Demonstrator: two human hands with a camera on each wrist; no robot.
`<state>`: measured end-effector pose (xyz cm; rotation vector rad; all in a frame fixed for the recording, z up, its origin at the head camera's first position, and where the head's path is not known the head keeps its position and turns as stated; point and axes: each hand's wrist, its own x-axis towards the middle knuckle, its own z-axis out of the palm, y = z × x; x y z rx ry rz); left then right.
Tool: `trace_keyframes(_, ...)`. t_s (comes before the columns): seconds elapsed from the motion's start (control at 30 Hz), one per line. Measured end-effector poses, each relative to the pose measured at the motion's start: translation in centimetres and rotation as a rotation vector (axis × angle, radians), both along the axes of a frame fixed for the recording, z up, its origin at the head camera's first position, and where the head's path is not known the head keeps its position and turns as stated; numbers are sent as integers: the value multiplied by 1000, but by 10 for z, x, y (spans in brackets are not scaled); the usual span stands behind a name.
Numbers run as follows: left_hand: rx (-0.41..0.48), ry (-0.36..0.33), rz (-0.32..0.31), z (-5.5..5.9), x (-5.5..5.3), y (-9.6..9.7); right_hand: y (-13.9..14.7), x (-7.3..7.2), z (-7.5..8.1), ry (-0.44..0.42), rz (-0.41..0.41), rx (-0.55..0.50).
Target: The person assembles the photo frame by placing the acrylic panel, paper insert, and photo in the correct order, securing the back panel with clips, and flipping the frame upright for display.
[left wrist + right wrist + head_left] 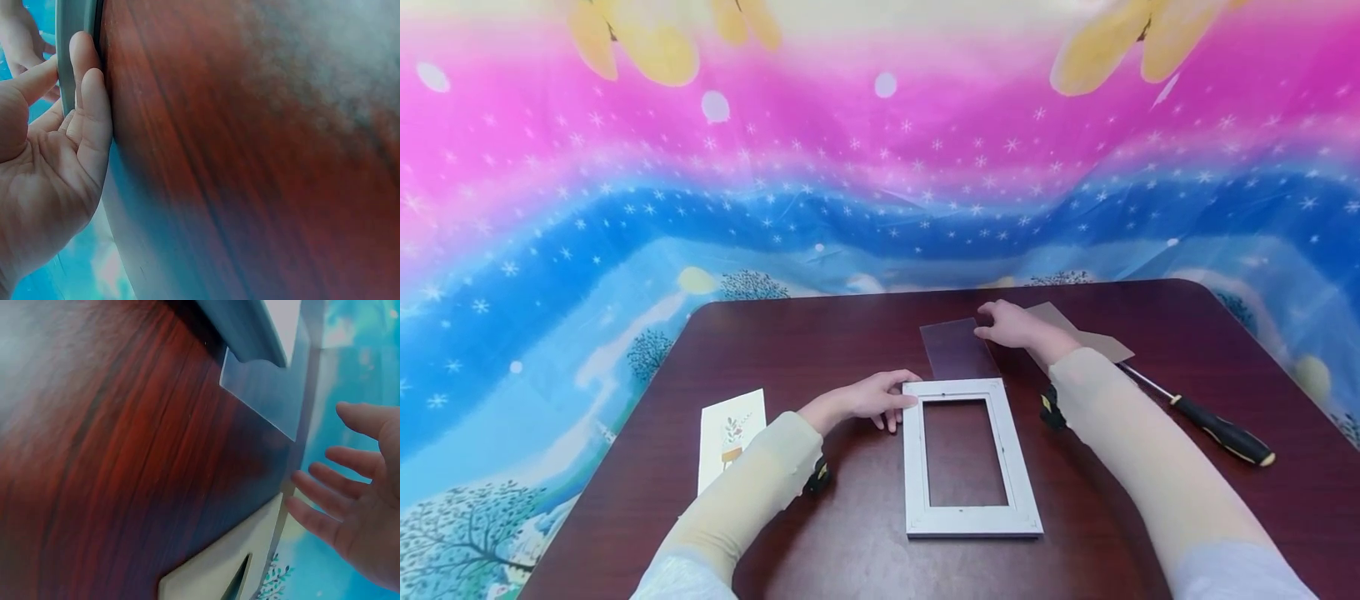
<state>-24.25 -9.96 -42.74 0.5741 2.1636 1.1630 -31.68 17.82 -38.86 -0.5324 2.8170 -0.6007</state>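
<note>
A white picture frame [917, 467] lies in the middle of the dark table, its opening showing the tabletop. My left hand [880, 396] holds it by the far left corner; in the left wrist view the thumb is on one side of the rim and the fingers [94, 119] on the other. Beyond the frame lies a clear sheet [951, 346], its near end overlapped by the frame. My right hand [1011, 325] hovers around the sheet's far right corner. The right wrist view shows its fingers [325, 494] spread and loosely bent, with nothing between them.
Right of the right hand lies a brown backing board [1108, 343], partly hidden by the arm. A black-and-yellow-handled screwdriver [1217, 425] has its shaft reaching toward the board. A white card with a plant picture [733, 417] lies on the left, partly behind the left forearm.
</note>
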Motion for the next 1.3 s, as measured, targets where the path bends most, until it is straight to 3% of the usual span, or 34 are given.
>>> trace_keyframes(0.27,-4,-7,-7,0,-2,1,-29,-7,-4,-53,40,72)
trace_keyframes(0.67,-9,1,-4,2,0,2,-30,-12,-11,-113,-12,124)
trace_keyframes(0.93,-13,9,1,3,-1,0,-32,-11,-10,-60,-13,121)
trace_keyframes(1.3,-13,2,-4,4,0,0,-31,-10,-11,-58,-42,145)
